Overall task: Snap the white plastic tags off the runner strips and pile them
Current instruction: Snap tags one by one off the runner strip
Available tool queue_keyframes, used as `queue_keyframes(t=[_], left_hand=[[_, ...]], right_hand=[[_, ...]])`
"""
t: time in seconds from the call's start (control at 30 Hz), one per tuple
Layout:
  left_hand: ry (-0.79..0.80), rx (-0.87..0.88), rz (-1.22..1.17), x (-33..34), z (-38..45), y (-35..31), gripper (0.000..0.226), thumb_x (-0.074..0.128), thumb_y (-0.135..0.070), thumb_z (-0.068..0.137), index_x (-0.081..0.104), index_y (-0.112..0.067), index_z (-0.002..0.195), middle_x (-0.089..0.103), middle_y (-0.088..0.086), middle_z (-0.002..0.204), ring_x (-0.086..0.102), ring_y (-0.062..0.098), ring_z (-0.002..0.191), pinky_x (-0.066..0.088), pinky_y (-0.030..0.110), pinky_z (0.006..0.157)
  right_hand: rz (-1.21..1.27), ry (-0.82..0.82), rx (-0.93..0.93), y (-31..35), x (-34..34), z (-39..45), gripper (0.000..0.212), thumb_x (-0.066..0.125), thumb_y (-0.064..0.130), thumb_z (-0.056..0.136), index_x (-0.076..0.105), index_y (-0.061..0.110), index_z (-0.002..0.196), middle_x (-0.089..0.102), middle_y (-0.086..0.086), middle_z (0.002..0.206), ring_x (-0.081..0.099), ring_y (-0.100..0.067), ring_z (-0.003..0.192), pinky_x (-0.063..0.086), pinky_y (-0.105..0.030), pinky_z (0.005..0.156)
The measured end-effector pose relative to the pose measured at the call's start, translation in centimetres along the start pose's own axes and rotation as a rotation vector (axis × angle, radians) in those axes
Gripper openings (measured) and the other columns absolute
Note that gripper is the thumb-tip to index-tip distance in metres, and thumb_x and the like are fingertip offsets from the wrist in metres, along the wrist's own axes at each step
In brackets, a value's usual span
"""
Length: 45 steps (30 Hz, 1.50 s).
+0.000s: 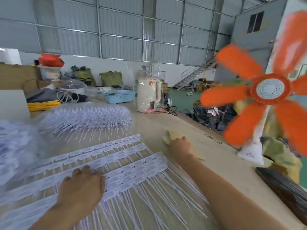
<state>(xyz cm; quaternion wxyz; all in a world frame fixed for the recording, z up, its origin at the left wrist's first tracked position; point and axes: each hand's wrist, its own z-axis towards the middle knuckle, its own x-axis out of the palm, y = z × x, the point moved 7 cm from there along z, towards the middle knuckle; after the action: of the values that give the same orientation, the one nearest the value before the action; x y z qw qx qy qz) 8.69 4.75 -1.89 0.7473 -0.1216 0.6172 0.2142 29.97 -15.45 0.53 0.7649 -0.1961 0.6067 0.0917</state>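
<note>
Several white runner strips (126, 161) with rows of tags and long thin tails lie fanned across the table in front of me. My left hand (81, 186) rests palm down on the near strips, fingers on the tag row. My right hand (181, 145) reaches to the right past the strips and lies on a yellowish cloth (176, 136); whether it grips the cloth I cannot tell. A heap of loose white tags (86, 118) sits in clear plastic behind the strips. Another blurred heap of tags (15, 146) lies at the left.
An orange-bladed fan (269, 90) spins close at the right, its white base (250, 151) on the table edge. A dark object (282, 183) lies at the near right edge. Farther back stand a wrapped white kettle (147, 95), a blue basket (118, 96) and a yellow cable (43, 105).
</note>
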Motion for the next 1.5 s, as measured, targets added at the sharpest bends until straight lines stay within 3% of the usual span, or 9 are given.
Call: queue_keyframes(t=[0.17, 0.3, 0.4, 0.53, 0.83, 1.0, 1.17, 1.27, 1.5], left_hand=[[0.0, 0.014, 0.004, -0.2, -0.1, -0.1, 0.045, 0.015, -0.046, 0.097, 0.049, -0.033, 0.125, 0.045, -0.006, 0.123, 0.045, 0.015, 0.112, 0.046, 0.031, 0.092], [-0.003, 0.02, 0.002, -0.3, -0.1, -0.3, 0.044, 0.016, -0.045, 0.097, 0.049, -0.032, 0.123, 0.045, -0.005, 0.122, 0.044, 0.016, 0.113, 0.047, 0.03, 0.091], [-0.019, 0.028, 0.023, -0.4, -0.2, -0.3, 0.044, 0.015, -0.045, 0.098, 0.05, -0.032, 0.121, 0.045, -0.006, 0.122, 0.045, 0.015, 0.113, 0.048, 0.029, 0.089], [-0.034, 0.051, 0.036, -0.6, -0.4, -0.4, 0.044, 0.015, -0.046, 0.098, 0.052, -0.031, 0.118, 0.045, -0.006, 0.119, 0.045, 0.015, 0.112, 0.048, 0.029, 0.087], [-0.022, 0.085, 0.037, -0.7, -0.4, -0.6, 0.043, 0.016, -0.045, 0.098, 0.052, -0.032, 0.118, 0.046, -0.006, 0.117, 0.046, 0.016, 0.111, 0.047, 0.03, 0.089], [-0.064, 0.104, 0.095, -1.2, -0.7, -0.4, 0.044, 0.017, -0.047, 0.097, 0.053, -0.031, 0.117, 0.05, -0.009, 0.112, 0.049, 0.012, 0.108, 0.045, 0.027, 0.086], [-0.132, 0.194, 0.033, -2.1, -0.6, -0.9, 0.05, 0.018, -0.053, 0.096, 0.059, -0.031, 0.112, 0.056, -0.009, 0.108, 0.049, 0.013, 0.107, 0.04, 0.027, 0.089], [-0.088, 0.279, -0.082, -1.6, -0.6, -1.7, 0.055, 0.022, -0.068, 0.089, 0.057, -0.035, 0.115, 0.054, -0.009, 0.108, 0.049, 0.012, 0.108, 0.039, 0.026, 0.087], [-0.054, 0.369, -0.171, -1.9, -0.7, -2.1, 0.085, 0.026, -0.086, 0.064, 0.056, -0.036, 0.126, 0.049, -0.014, 0.116, 0.042, 0.008, 0.109, 0.035, 0.025, 0.092]], right_hand=[[-0.195, 0.062, 0.143, -2.8, 1.8, 0.5, 0.035, 0.039, 0.005, 0.095, 0.054, 0.008, 0.127, 0.057, -0.012, 0.128, 0.051, -0.027, 0.117, 0.039, -0.032, 0.094], [-0.207, 0.226, 0.358, -6.1, 2.9, 0.9, 0.04, 0.045, 0.009, 0.092, 0.053, 0.018, 0.129, 0.057, -0.001, 0.119, 0.055, -0.021, 0.102, 0.04, -0.023, 0.054], [-0.142, 0.228, 0.394, -6.5, 3.6, 1.2, 0.051, 0.041, 0.014, 0.09, 0.038, 0.015, 0.141, 0.058, -0.001, 0.109, 0.056, -0.021, 0.092, 0.038, -0.019, 0.048], [-0.175, 0.256, 0.415, -7.7, 3.9, 1.0, 0.027, 0.046, 0.011, 0.089, 0.065, 0.018, 0.107, 0.061, 0.004, 0.102, 0.055, -0.023, 0.098, 0.033, -0.022, 0.042], [-0.169, 0.37, 0.45, -7.7, 2.8, -0.8, 0.02, 0.044, 0.004, 0.08, 0.059, 0.014, 0.089, 0.064, -0.005, 0.106, 0.054, -0.018, 0.062, 0.032, -0.013, 0.041], [-0.119, 0.338, 0.45, -7.6, 2.7, -1.2, 0.02, 0.045, 0.007, 0.082, 0.06, 0.017, 0.091, 0.059, -0.004, 0.103, 0.053, -0.016, 0.064, 0.035, -0.013, 0.045], [-0.118, 0.228, 0.419, -5.9, 0.0, -1.5, 0.032, 0.048, 0.008, 0.086, 0.062, 0.013, 0.115, 0.057, -0.013, 0.122, 0.053, -0.033, 0.109, 0.047, -0.035, 0.076], [0.05, 0.044, 0.133, -1.5, -3.0, -1.4, 0.033, 0.047, 0.007, 0.088, 0.058, 0.012, 0.119, 0.054, -0.012, 0.129, 0.049, -0.032, 0.118, 0.046, -0.037, 0.083], [0.402, 0.222, -0.285, 5.4, -2.0, -3.7, 0.036, 0.061, 0.028, 0.088, 0.061, 0.02, 0.123, 0.051, -0.002, 0.135, 0.048, -0.021, 0.123, 0.035, -0.027, 0.101]])
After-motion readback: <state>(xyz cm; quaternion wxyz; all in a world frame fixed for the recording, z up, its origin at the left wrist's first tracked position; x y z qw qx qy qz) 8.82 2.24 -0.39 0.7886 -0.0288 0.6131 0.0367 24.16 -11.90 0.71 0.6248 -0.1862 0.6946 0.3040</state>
